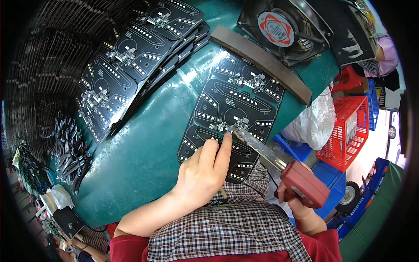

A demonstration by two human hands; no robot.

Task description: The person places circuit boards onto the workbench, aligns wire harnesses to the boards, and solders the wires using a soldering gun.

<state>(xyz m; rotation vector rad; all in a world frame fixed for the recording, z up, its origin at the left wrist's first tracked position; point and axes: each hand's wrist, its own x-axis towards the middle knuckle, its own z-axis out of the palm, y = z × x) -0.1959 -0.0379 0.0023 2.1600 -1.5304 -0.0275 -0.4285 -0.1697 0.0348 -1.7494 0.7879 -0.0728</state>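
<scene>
A black circuit board panel (244, 101) with rows of small LEDs and silvery component clusters lies on the green table in front of me. My left hand (201, 172) rests over its lower left part. Its index fingertip presses at the middle cluster, with the other fingers curled and the thumb hidden; a tiny pale bit shows at that fingertip, too small to name. In my right hand (297, 203) is a soldering iron (305, 183) with a reddish-brown handle and a metal shaft. The iron's tip reaches the same cluster, beside the left index finger.
Stacked circuit boards (126, 56) stand at the upper left, above a pile of thin dark strips (70, 150). A dark bar (262, 63) lies along the panel's far edge, before a fan (283, 30). Red crates (345, 133) and a white plastic bag (316, 122) are at the right.
</scene>
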